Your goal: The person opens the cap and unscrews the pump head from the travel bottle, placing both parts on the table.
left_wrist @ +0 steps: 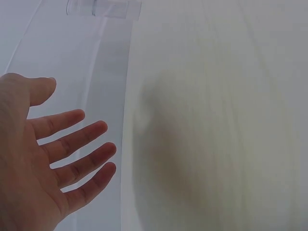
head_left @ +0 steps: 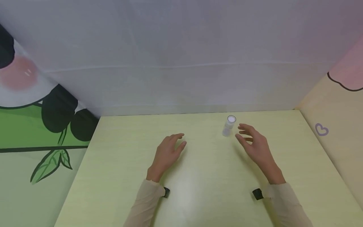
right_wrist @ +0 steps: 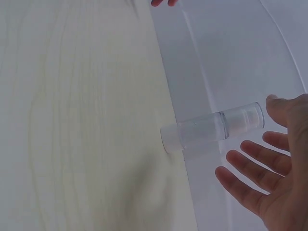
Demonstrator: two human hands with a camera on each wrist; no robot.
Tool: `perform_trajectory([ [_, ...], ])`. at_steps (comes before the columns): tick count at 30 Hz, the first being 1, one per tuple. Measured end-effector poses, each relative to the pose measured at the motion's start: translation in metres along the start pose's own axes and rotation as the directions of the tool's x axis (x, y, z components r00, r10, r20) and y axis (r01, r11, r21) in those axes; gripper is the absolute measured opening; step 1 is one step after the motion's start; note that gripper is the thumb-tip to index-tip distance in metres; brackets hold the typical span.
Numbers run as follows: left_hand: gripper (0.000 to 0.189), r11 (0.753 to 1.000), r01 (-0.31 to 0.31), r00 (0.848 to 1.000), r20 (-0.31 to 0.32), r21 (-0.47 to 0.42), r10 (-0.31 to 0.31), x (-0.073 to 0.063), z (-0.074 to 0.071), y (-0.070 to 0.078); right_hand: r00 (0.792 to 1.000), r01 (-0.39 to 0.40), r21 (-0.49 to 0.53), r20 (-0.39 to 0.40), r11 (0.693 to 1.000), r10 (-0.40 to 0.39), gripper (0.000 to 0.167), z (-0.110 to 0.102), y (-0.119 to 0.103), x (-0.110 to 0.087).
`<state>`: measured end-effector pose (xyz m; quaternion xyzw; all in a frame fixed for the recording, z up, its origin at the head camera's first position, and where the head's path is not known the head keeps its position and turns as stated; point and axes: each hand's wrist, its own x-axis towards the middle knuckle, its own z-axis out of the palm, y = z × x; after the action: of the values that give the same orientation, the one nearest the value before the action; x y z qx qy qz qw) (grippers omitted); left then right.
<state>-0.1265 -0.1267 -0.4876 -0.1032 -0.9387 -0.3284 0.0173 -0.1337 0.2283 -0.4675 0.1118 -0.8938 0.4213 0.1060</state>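
Note:
A clear, capped cylindrical bottle (head_left: 228, 126) stands upright on the pale wooden table, toward its back edge. My right hand (head_left: 255, 143) is just to its right, fingers spread and gently bent, with a gap between them and the bottle. The right wrist view shows the same bottle (right_wrist: 211, 127) beside the thumb and the fingers (right_wrist: 255, 168). My left hand (head_left: 168, 151) hovers over the table left of the bottle, holding nothing. In the left wrist view its fingers (left_wrist: 82, 149) are spread apart, and part of the bottle (left_wrist: 103, 8) shows at the top edge.
The pale wooden table (head_left: 127, 176) meets a whitish sheet (head_left: 181, 85) along its back edge. A wall with painted leaves (head_left: 52, 162) is at the left; another wall with a small purple heart (head_left: 321, 129) rises at the right. Dark bands sit at both wrists.

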Motion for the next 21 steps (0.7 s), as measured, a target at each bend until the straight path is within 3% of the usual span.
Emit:
perform_trajectory([
  [7,0.047,0.999,-0.032,0.999,0.034,-0.006,0.032,0.014,0.009,0.008,0.997,-0.068,0.035,-0.022,0.997,0.069,0.051,0.008,0.001,0.011],
  [13,0.047,0.999,-0.042,0.997,0.061,-0.016,0.043,0.024,0.014,0.014,0.996,-0.07,0.124,-0.043,0.99,0.076,0.052,0.015,0.003,0.02],
  [21,0.045,0.999,-0.047,0.996,0.082,-0.005,0.047,0.036,0.019,0.025,0.993,-0.102,0.171,-0.043,0.98,0.111,0.053,0.021,0.0,0.029],
])
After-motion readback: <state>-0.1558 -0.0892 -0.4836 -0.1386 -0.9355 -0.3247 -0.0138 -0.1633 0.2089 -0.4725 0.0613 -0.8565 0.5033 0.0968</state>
